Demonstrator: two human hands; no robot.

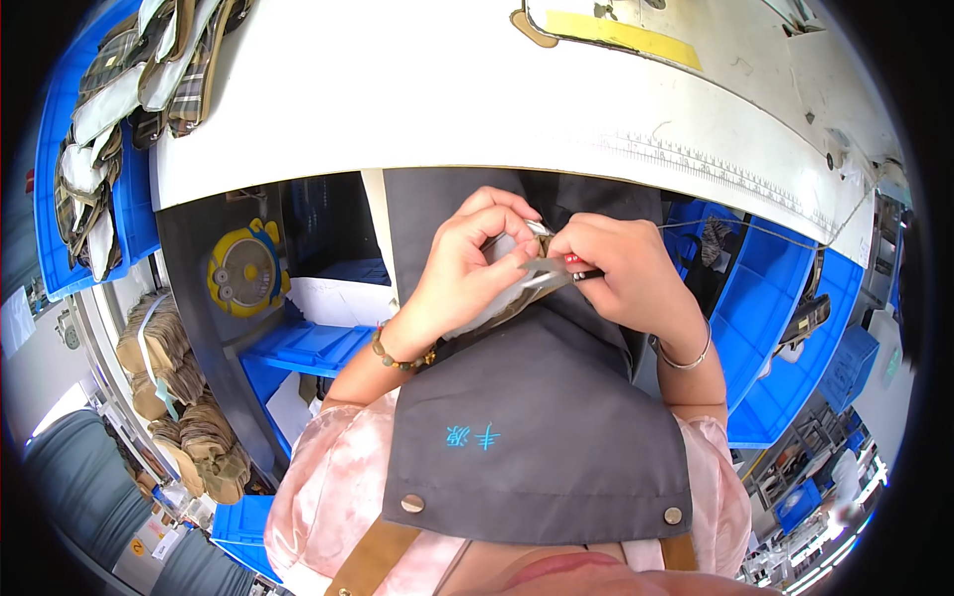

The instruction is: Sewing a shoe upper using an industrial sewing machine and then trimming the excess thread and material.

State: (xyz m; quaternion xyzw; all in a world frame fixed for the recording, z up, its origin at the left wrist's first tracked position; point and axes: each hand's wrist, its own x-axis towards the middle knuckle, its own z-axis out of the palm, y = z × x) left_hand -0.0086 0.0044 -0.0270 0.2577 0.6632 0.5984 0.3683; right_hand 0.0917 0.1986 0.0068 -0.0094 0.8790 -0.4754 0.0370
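Both of my hands are raised together in front of my dark apron, just below the table's front edge. My left hand pinches a folded fabric piece with a whitish lining and a brownish outer side. Its thumb and fingers are closed on the upper part, and the rest hangs down below. My right hand is closed around small thread snips with red and black on the grip. The snips' metal blade points left, against the fabric beside my left thumb. My right fingers hide most of the grip.
A white worktable with a printed ruler spans the front, with a yellow-striped machine bed beyond. Plaid pieces overhang a blue bin at left. Stacked caps lie lower left. Blue crates stand at right.
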